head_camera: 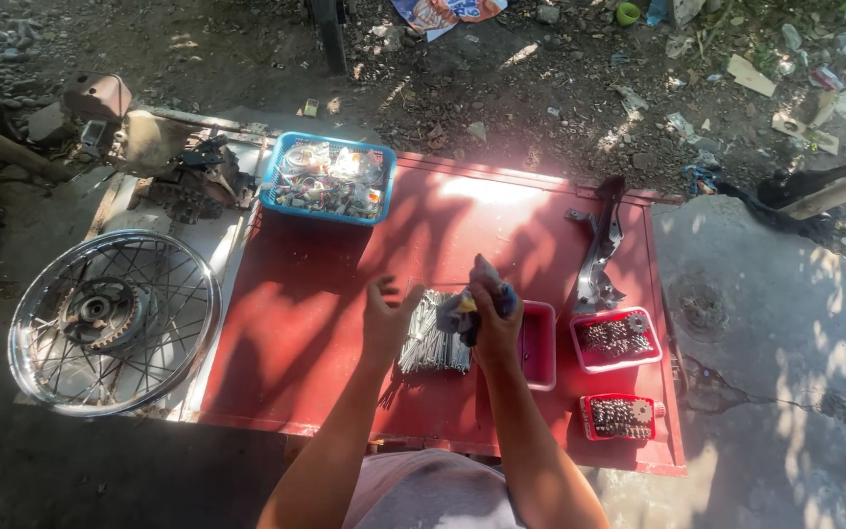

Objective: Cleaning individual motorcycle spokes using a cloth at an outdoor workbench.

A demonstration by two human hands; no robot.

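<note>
A spoked wheel (113,321) lies left of the red counter (325,323). The left hand (384,318) is spread, released, beside a bundle of spokes (433,333); wiping seems under way, a rag (462,312) being clenched in the right hand (494,318) (partly shaded). Careful single-spoke picking is judged next. Red trays (617,341) crowd the right.

Shiny metal spokes (434,338); matt red table (315,304); blue plastic basket (328,211).

Two hands over spokes (433,338) on red table (325,323), right hand (494,318) gripping cloth (462,312).
</note>
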